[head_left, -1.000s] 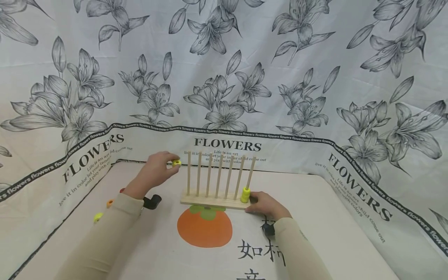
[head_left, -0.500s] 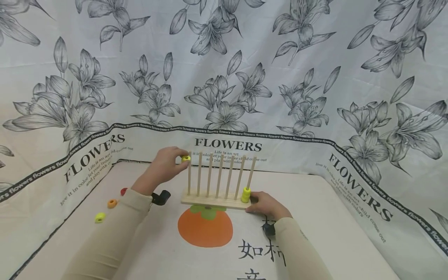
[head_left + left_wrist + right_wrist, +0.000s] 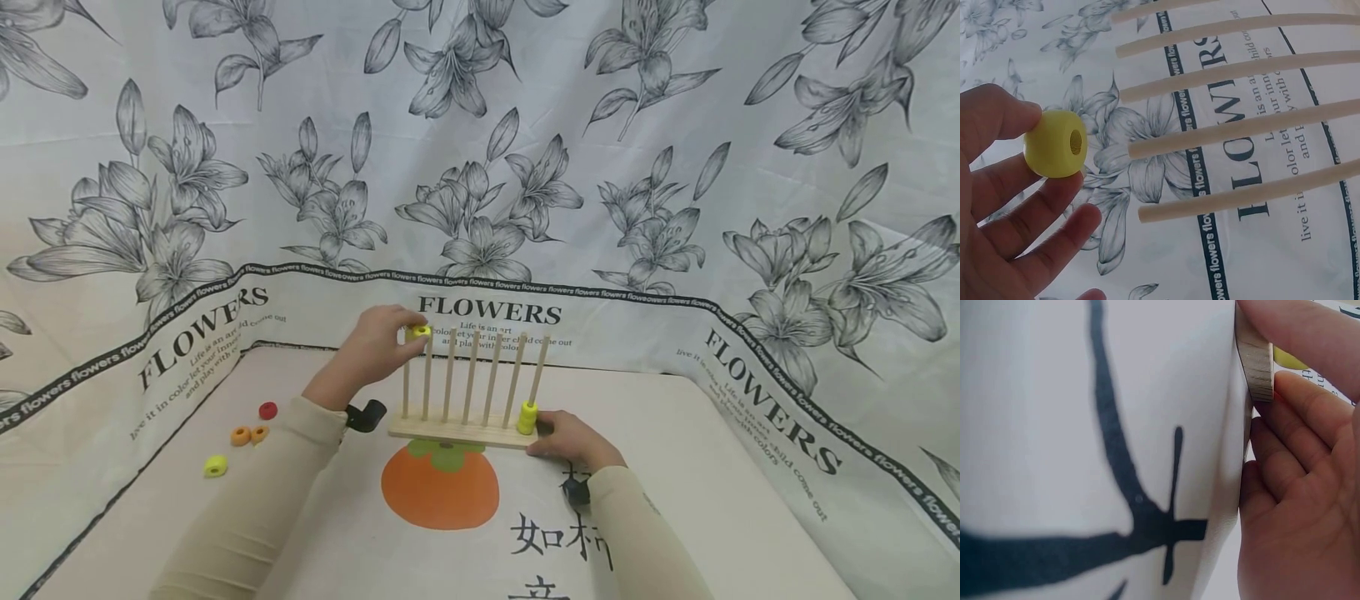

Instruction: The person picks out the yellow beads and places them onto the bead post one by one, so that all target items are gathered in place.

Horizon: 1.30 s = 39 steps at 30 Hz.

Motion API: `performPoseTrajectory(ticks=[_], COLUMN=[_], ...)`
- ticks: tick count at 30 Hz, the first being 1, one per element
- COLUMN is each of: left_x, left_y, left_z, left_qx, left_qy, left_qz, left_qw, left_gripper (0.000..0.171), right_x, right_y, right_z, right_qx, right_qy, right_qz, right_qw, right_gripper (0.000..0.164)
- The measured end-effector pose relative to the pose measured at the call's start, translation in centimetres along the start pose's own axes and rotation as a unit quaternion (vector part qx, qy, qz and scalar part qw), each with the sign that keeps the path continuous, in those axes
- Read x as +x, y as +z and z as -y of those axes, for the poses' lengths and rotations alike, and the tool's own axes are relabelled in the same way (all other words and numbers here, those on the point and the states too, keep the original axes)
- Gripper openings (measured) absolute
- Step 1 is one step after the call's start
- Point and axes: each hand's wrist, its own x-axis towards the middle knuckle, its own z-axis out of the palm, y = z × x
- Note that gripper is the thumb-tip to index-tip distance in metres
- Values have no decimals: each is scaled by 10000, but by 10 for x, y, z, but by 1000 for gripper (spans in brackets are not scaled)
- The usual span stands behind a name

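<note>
Between thumb and fingers my left hand (image 3: 378, 343) pinches a yellow bead (image 3: 1054, 147), its hole showing in the left wrist view. The bead is up near the tops of the leftmost pegs, apart from the peg tips in the left wrist view. A wooden peg rack (image 3: 457, 431) with a row of several upright pegs stands on the table. Yellow beads (image 3: 527, 418) are stacked low on its rightmost peg. At the rack's right end, my right hand (image 3: 577, 440) grips the base, thumb on one side and fingers on the other.
Loose beads lie on the left of the table: a red bead (image 3: 267, 410), two orange beads (image 3: 240, 436) and a yellow bead (image 3: 215, 466). The white tablecloth (image 3: 337, 508) bears a persimmon print and black characters. A flowered curtain (image 3: 480, 208) hangs behind the rack.
My left hand has carried the yellow bead right and slightly up, from left of the rack to the leftmost peg tops. My right hand stays on the base.
</note>
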Motion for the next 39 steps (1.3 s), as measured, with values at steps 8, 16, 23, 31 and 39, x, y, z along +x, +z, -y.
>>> performPoseTrajectory(ticks=[8,16,23,31,39], left_x=[9,20,33,45,58], left_y=[1,8,17,28,37], left_z=[-13,-25,-33,-46,-55], left_qx=[-68,-72,-5,15,-161], left_qy=[108,277,348,308,291], left_qz=[-28,-49,-6,162,282], left_qw=[9999,9996,9994,9994,9990], left_gripper=[29,29,29,31,31], right_x=[-2,1,3,2,3], right_y=[-1,0,2,2,0], right_z=[2,0,-2,-3,-2], right_qx=[46,50,65,-12,-42], right_qy=[25,-17,-26,-89,-92], right_qz=[1,-3,-32,8,59], right_qw=[10000,10000,10000,10000,9999], right_gripper=[76,75,73,73,72])
